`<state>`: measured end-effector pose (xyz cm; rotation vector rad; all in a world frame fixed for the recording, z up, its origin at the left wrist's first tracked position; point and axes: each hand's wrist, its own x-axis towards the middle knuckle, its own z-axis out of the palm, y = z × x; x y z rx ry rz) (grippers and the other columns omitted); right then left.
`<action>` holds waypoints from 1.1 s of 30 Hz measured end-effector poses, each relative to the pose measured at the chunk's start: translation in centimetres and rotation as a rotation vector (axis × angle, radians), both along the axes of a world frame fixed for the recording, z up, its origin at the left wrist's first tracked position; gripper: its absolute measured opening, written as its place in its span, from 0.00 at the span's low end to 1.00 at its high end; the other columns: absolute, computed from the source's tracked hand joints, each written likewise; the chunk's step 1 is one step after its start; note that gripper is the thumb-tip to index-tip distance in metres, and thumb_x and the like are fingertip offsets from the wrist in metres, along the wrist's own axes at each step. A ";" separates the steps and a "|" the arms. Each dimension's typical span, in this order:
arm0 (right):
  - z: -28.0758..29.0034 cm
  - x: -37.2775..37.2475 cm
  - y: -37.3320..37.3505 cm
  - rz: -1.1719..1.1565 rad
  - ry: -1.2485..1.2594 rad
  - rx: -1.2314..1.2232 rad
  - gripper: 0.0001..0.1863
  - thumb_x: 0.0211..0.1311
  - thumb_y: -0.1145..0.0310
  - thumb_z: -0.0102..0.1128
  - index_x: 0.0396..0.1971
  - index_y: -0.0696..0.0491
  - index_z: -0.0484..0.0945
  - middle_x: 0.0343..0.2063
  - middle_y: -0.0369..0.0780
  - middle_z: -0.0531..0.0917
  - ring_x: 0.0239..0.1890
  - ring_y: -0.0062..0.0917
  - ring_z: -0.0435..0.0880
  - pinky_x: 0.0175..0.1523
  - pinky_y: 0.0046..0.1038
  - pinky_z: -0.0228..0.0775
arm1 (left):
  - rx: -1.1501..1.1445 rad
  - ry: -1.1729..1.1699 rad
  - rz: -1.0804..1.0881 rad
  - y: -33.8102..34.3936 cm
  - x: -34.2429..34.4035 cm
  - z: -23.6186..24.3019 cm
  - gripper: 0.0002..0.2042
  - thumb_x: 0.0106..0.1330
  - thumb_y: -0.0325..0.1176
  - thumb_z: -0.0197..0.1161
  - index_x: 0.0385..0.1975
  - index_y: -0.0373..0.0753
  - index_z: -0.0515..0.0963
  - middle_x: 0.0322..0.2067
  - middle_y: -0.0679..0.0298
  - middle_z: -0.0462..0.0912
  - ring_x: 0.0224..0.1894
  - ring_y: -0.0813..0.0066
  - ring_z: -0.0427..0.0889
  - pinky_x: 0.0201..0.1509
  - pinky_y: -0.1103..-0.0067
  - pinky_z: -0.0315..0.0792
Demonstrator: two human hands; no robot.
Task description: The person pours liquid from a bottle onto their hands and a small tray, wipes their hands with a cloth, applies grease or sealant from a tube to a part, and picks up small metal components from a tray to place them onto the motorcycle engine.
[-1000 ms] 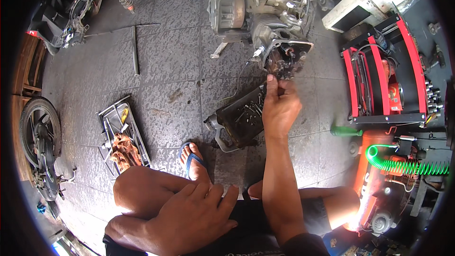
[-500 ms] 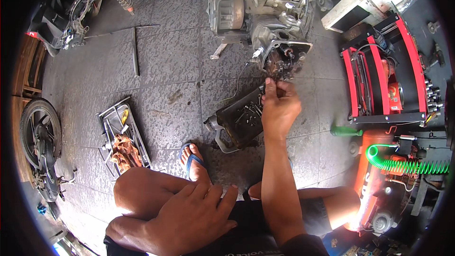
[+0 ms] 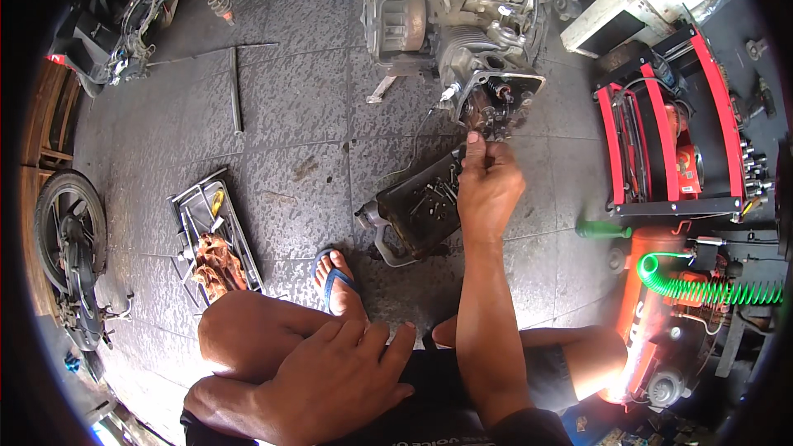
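Observation:
A greasy motorcycle engine (image 3: 462, 33) stands at the far middle of the floor. Its open cylinder head (image 3: 516, 92) faces me, with a spring and dark metal parts inside. At the near edge of that opening is my right hand (image 3: 491, 186), thumb and fingers pinched together; whatever lies between them is too small to make out. Below it and to the left, a dark oily pan (image 3: 405, 227) holds several loose bolts (image 3: 438, 198), partly hidden by my wrist. My left hand (image 3: 339, 376) lies over my leg, fingers stretched out and holding nothing.
A metal tray (image 3: 239, 244) with tools and an orange-brown rag (image 3: 216, 263) lies to the left. Rightward stand a red-and-black tool rack (image 3: 673, 206), a green bottle (image 3: 603, 230) and an orange compressor (image 3: 640, 314). A wheel (image 3: 54, 231) is at the far left.
My right hand has tilted and moved very slightly at the cylinder head, still pinched. My left hand has stayed where it was.

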<state>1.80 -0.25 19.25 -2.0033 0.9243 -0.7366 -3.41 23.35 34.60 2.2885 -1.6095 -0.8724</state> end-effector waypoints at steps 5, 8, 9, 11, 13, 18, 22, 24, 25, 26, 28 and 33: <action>-0.3 0.0 0.4 -0.047 -0.105 0.002 0.11 0.59 0.69 0.69 0.30 0.61 0.79 0.19 0.44 0.83 0.19 0.30 0.82 0.30 0.30 0.74 | 0.000 0.012 0.002 -0.3 0.2 0.2 0.31 0.64 0.52 0.62 0.55 0.29 0.69 0.56 0.33 0.68 0.47 0.52 0.83 0.53 0.67 0.76; -0.2 -0.2 0.6 -0.051 -0.137 0.086 0.09 0.59 0.72 0.69 0.33 0.62 0.80 0.22 0.42 0.84 0.22 0.25 0.82 0.31 0.27 0.75 | -0.011 0.011 0.006 -0.3 0.2 0.2 0.31 0.64 0.52 0.62 0.55 0.29 0.70 0.56 0.33 0.68 0.47 0.52 0.83 0.53 0.67 0.76; -0.2 -0.2 0.6 -0.051 -0.146 0.130 0.09 0.60 0.73 0.68 0.34 0.63 0.80 0.24 0.41 0.85 0.24 0.23 0.82 0.32 0.26 0.75 | -0.016 0.023 0.017 -0.2 0.2 0.2 0.31 0.64 0.52 0.62 0.55 0.29 0.70 0.56 0.33 0.68 0.47 0.52 0.83 0.53 0.67 0.76; -1.6 -0.9 -0.1 -0.043 -0.287 0.148 0.08 0.62 0.74 0.65 0.37 0.63 0.81 0.27 0.40 0.85 0.27 0.21 0.82 0.33 0.24 0.75 | -0.006 0.032 0.020 0.0 0.2 0.1 0.31 0.64 0.52 0.62 0.56 0.29 0.69 0.57 0.32 0.68 0.47 0.52 0.83 0.53 0.67 0.76; -0.9 -1.2 -0.3 -0.034 -0.366 0.197 0.08 0.65 0.76 0.62 0.40 0.63 0.81 0.31 0.39 0.85 0.30 0.18 0.81 0.35 0.21 0.75 | 0.031 0.026 0.025 0.4 0.0 0.1 0.31 0.64 0.51 0.62 0.56 0.29 0.69 0.57 0.32 0.68 0.48 0.52 0.83 0.53 0.67 0.76; 2.1 -1.6 -2.7 0.024 -0.418 0.246 0.09 0.69 0.78 0.56 0.45 0.63 0.81 0.34 0.37 0.84 0.31 0.14 0.79 0.37 0.18 0.75 | 0.016 0.059 0.031 0.5 0.1 0.1 0.32 0.63 0.51 0.63 0.56 0.29 0.70 0.56 0.30 0.67 0.47 0.52 0.82 0.52 0.67 0.76; 2.5 -0.9 -4.7 0.067 -0.430 0.244 0.08 0.68 0.78 0.58 0.44 0.62 0.79 0.33 0.36 0.84 0.29 0.14 0.78 0.37 0.17 0.73 | -0.008 0.004 0.006 -0.2 0.5 0.5 0.32 0.63 0.51 0.63 0.57 0.30 0.70 0.57 0.31 0.67 0.47 0.53 0.82 0.51 0.68 0.76; 2.6 -0.7 -5.1 0.071 -0.390 0.235 0.07 0.68 0.78 0.59 0.43 0.61 0.79 0.32 0.36 0.84 0.29 0.13 0.78 0.36 0.17 0.73 | -0.001 0.010 0.015 -0.3 0.4 0.5 0.31 0.63 0.51 0.63 0.57 0.31 0.70 0.57 0.33 0.68 0.47 0.54 0.82 0.51 0.68 0.76; 2.7 -0.5 -5.2 0.073 -0.380 0.228 0.07 0.67 0.78 0.59 0.43 0.61 0.80 0.32 0.36 0.84 0.29 0.13 0.78 0.36 0.17 0.72 | 0.007 0.012 0.022 -0.2 0.4 0.5 0.31 0.63 0.51 0.63 0.57 0.31 0.70 0.57 0.34 0.68 0.46 0.55 0.82 0.51 0.68 0.76; 2.7 -0.4 -5.2 0.074 -0.371 0.220 0.07 0.67 0.78 0.59 0.42 0.61 0.80 0.32 0.36 0.84 0.29 0.13 0.78 0.35 0.17 0.72 | 0.013 0.014 0.030 -0.2 0.4 0.6 0.31 0.63 0.51 0.63 0.57 0.31 0.70 0.56 0.34 0.68 0.46 0.55 0.82 0.50 0.69 0.76; 2.6 -0.2 -5.5 0.074 -0.380 0.215 0.06 0.67 0.77 0.59 0.42 0.61 0.80 0.32 0.36 0.84 0.29 0.13 0.78 0.34 0.17 0.71 | 0.020 0.024 0.034 -0.3 0.4 0.7 0.31 0.63 0.51 0.63 0.57 0.32 0.71 0.56 0.36 0.69 0.46 0.56 0.82 0.50 0.69 0.76; 3.3 -0.3 -5.4 0.066 -0.362 0.274 0.06 0.68 0.76 0.59 0.41 0.60 0.81 0.31 0.36 0.84 0.27 0.13 0.78 0.32 0.17 0.71 | 0.001 0.025 0.031 -0.2 0.5 0.6 0.31 0.62 0.51 0.64 0.57 0.32 0.71 0.55 0.37 0.69 0.46 0.58 0.82 0.50 0.69 0.76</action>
